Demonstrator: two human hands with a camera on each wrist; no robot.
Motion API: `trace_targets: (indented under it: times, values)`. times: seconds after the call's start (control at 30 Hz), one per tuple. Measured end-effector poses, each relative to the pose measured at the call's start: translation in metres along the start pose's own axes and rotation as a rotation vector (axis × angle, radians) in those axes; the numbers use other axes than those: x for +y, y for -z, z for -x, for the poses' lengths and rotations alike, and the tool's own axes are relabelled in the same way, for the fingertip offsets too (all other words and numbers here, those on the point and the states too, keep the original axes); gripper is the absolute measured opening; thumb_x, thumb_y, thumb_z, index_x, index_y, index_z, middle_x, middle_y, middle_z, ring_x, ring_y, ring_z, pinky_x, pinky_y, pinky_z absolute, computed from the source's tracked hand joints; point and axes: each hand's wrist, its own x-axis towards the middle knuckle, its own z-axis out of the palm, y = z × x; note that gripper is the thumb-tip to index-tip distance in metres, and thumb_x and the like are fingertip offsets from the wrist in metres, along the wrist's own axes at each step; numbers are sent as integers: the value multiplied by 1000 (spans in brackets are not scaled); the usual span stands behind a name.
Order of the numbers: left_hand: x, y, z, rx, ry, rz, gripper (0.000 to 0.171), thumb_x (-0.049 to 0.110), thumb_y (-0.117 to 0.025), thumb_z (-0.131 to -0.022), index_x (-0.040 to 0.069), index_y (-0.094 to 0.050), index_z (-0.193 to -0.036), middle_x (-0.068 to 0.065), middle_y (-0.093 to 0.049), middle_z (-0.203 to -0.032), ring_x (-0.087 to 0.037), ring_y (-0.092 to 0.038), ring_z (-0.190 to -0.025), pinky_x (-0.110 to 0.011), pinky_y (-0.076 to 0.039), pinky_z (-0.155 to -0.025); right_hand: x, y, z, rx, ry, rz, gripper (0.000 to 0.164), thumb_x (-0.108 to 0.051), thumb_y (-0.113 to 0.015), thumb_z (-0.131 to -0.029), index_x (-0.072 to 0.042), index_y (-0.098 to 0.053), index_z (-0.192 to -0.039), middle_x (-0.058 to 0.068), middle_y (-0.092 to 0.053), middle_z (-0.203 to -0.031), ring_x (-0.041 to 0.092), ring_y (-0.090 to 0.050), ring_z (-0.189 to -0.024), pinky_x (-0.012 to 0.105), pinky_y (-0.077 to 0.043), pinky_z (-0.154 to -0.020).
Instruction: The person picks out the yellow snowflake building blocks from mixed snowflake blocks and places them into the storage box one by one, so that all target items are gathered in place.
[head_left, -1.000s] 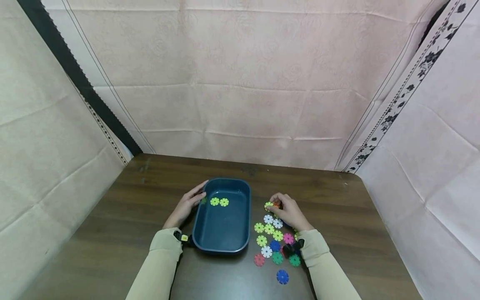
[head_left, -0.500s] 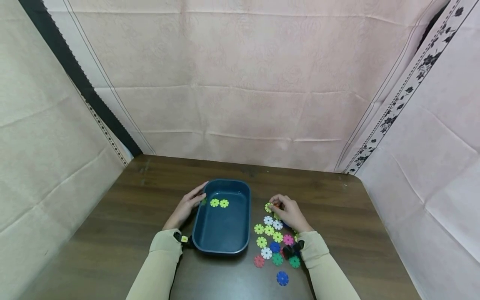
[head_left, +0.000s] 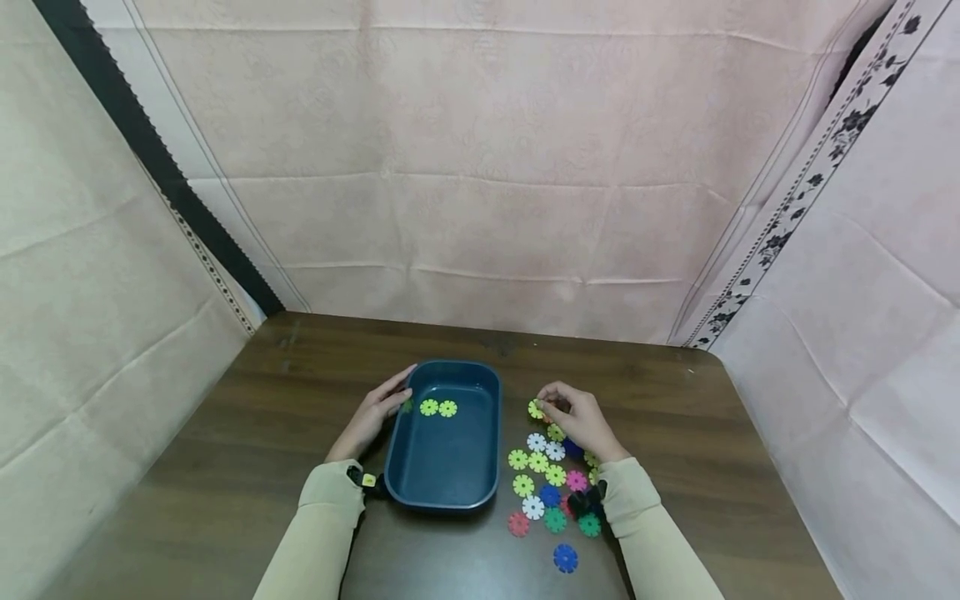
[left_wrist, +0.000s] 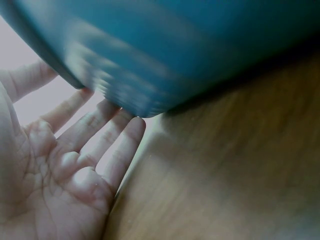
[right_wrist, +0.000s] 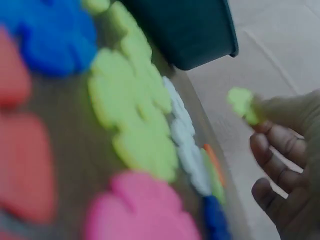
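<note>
My left hand (head_left: pixel 367 421) holds the left side of a dark blue rectangular tray (head_left: pixel 446 475), with the thumb over the rim. In the left wrist view, the straight fingers (left_wrist: pixel 120 152) touch the tray's outer wall. Two yellow-green flower-shaped discs (head_left: pixel 438 407) lie inside near the far end; a dim greenish patch shows beside the thumb. My right hand (head_left: pixel 588 421) pinches another yellow-green flower disc (right_wrist: pixel 240 102) between thumb and index finger, raised above the table to the tray's right. Its other fingers are bent and hold nothing.
Several loose flower discs lie right of the tray: yellow-green (head_left: pixel 538 462), white (head_left: pixel 533 507), pink (head_left: pixel 577 480), red (head_left: pixel 518 523), green (head_left: pixel 555 520) and blue (head_left: pixel 566 557). An orange one (right_wrist: pixel 214 165) is partly hidden. Pale cloth (head_left: pixel 480 167) hangs behind the wooden table (head_left: pixel 637 375).
My right hand has lifted slightly away from the pile with the yellow-green disc, uncovering another yellow-green disc and a blue one. The left hand and the tray stay in place.
</note>
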Motion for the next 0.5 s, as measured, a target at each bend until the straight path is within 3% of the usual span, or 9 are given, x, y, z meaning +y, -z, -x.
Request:
trace_targets:
  times: [0.3, 0.5]
  values:
    - [-1, 1, 0, -7, -7, 10, 47, 27, -54, -105, 33, -46, -152, 4, -40, -158, -24, -37, -144, -56, -30, -113, -31, 7, -20, -46, 61, 23, 6, -29, -67, -99, -27, -70, -103, -10, -69, -90, 19, -57, -70, 31, -49, -61]
    - [-2, 2, 0, -11, 7, 7, 48, 32, -55, -104, 35, -45, -151, 4, -38, -158, -24, -35, -144, -56, -27, -114, -51, 2, -39, -106, 71, 10, 7, -29, -66, -99, -26, -70, -104, -11, -70, -94, 14, -62, -79, 32, -53, -69]
